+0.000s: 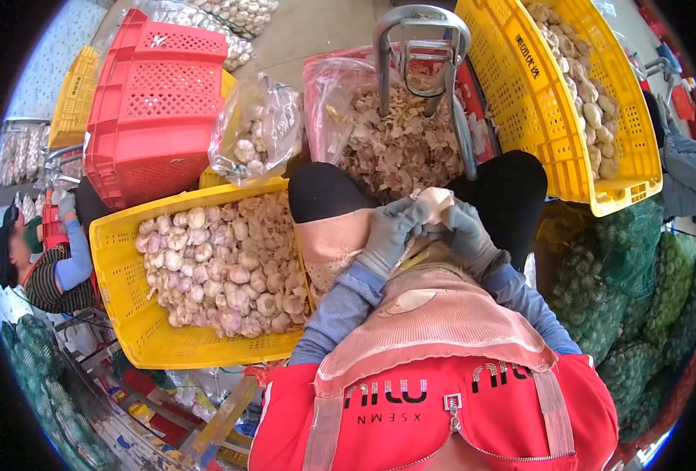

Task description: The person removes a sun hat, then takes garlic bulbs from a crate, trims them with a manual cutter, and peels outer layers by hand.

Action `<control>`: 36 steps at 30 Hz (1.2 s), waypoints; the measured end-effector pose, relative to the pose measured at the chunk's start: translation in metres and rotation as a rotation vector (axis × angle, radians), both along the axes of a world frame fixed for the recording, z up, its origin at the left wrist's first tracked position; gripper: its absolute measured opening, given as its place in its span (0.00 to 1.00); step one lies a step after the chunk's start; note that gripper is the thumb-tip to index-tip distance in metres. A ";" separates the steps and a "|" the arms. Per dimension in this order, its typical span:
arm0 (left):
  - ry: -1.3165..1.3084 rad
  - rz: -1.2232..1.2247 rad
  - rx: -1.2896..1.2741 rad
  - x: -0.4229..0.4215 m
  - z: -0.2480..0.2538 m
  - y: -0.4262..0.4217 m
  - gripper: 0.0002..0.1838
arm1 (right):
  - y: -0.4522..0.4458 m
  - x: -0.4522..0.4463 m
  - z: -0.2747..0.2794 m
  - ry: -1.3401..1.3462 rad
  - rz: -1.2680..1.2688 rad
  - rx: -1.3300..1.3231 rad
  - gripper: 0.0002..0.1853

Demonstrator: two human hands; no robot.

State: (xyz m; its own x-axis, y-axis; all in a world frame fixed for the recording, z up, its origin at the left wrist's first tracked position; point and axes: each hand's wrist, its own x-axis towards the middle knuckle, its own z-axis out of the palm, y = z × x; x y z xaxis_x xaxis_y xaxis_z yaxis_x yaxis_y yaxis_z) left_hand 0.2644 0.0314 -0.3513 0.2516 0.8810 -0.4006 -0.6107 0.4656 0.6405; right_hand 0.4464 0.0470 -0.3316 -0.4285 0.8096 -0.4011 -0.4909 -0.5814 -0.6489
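Observation:
Both gloved hands meet in front of my lap around one garlic bulb (436, 202). My left hand (393, 228) is closed on the bulb from the left, fingers bent against it. From the other side my right hand (471, 231) grips the same bulb, its fingers partly hidden. Just beyond lies a heap of loose garlic skins (403, 145) in a plastic-lined red crate, with a bent metal tube frame (459, 129) standing over it. Left of my knee, a yellow crate (128, 334) holds many garlic bulbs (222, 267).
A clear plastic bag of bulbs (258, 141) sits beside stacked red crates (156, 110). At the right, a tilted yellow crate (540, 102) holds more bulbs. Green mesh sacks (630, 314) are piled below it. Another person (58, 259) sits at the far left.

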 end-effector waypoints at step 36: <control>1.003 0.843 0.258 -0.185 0.081 -0.029 0.11 | 0.109 0.088 0.100 0.510 -0.197 0.308 0.46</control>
